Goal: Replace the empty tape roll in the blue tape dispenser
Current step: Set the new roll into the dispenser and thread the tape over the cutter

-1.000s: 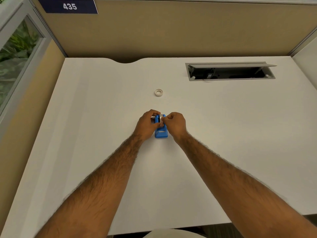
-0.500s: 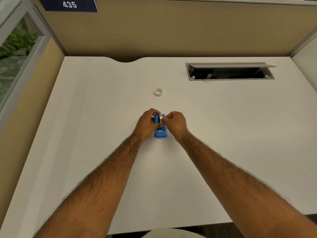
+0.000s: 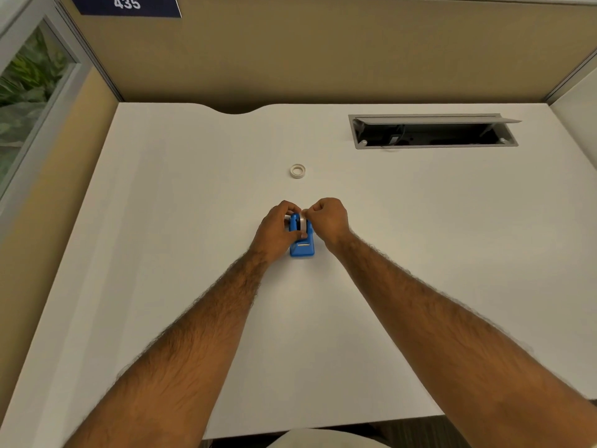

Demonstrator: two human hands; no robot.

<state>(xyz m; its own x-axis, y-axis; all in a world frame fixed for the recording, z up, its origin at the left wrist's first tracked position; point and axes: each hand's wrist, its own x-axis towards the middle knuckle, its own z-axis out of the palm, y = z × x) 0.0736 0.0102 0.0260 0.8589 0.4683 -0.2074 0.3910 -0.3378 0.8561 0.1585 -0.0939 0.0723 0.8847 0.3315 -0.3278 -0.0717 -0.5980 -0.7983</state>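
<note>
Left hand (image 3: 274, 231) clamps small blue plastic tape dispenser (image 3: 302, 245) steady; right hand (image 3: 328, 219) pinches pale roll (image 3: 302, 221), seating it.

The blue tape dispenser (image 3: 302, 247) stood upright on the worktop, a roll (image 3: 302, 221) seated in it. A second, white ring-shaped roll (image 3: 297, 171) lay flat well beyond.

Blue tape dispenser (image 3: 302, 247) with a small silver strip near its near end; whitish clear roll (image 3: 302, 222) in it. White ring-shaped roll (image 3: 297, 171) farther out. Plain white desk (image 3: 161, 253). Tan partition (image 3: 323, 53). Navy sign (image 3: 129, 4), white "435". Grey-framed cable tray (image 3: 433, 130), black inside.
</note>
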